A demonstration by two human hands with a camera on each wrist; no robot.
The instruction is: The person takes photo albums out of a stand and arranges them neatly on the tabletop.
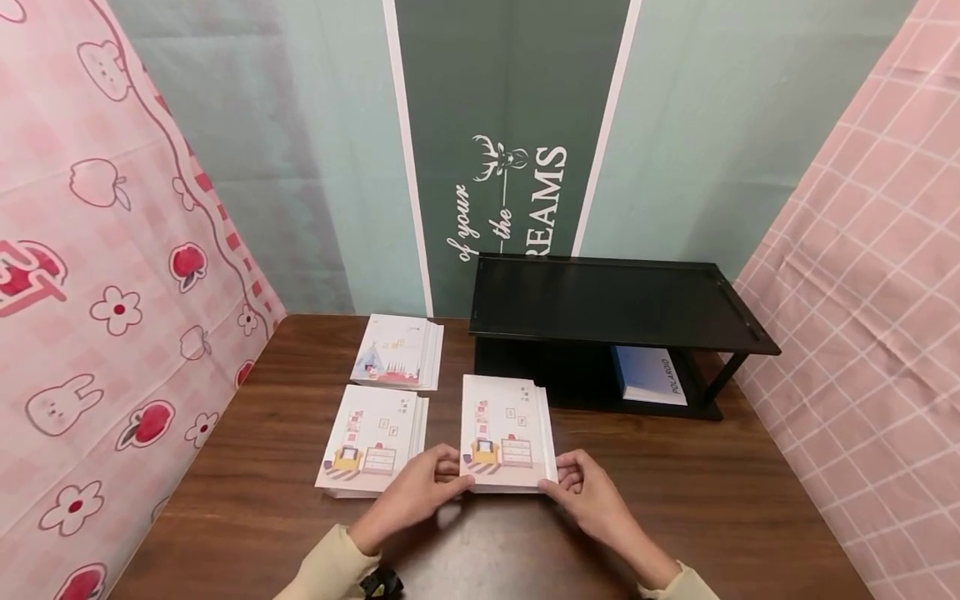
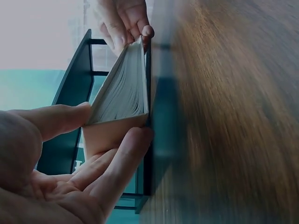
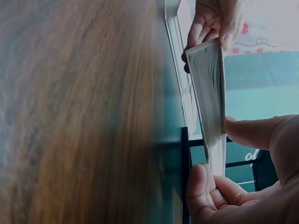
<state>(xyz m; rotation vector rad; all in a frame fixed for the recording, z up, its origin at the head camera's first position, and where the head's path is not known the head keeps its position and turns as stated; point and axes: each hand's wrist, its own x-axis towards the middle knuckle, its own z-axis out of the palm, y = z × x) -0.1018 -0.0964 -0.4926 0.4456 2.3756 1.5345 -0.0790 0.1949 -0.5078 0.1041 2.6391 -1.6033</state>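
A thick book [image 1: 504, 429] with a white cover, drawn with a yellow armchair and a pink dresser, is between my two hands. My left hand [image 1: 423, 483] pinches its near left corner, thumb at the top cover and fingers at the side and below. At the near right corner my right hand [image 1: 596, 496] pinches it likewise. In the left wrist view, the page edges of the book [image 2: 124, 86] face me and its underside appears slightly raised from the table. The right wrist view shows the book [image 3: 208, 88] tilted, pages slightly fanned.
Left of my hands lies a book with the same cover [image 1: 375, 437]. Behind it sits one with a tent drawing [image 1: 393, 354]. A low black shelf [image 1: 615, 300] stands back right, with a blue-and-white "POLAROID" book [image 1: 651, 375] on its lower level. Curtains surround the wooden table [image 1: 247, 500].
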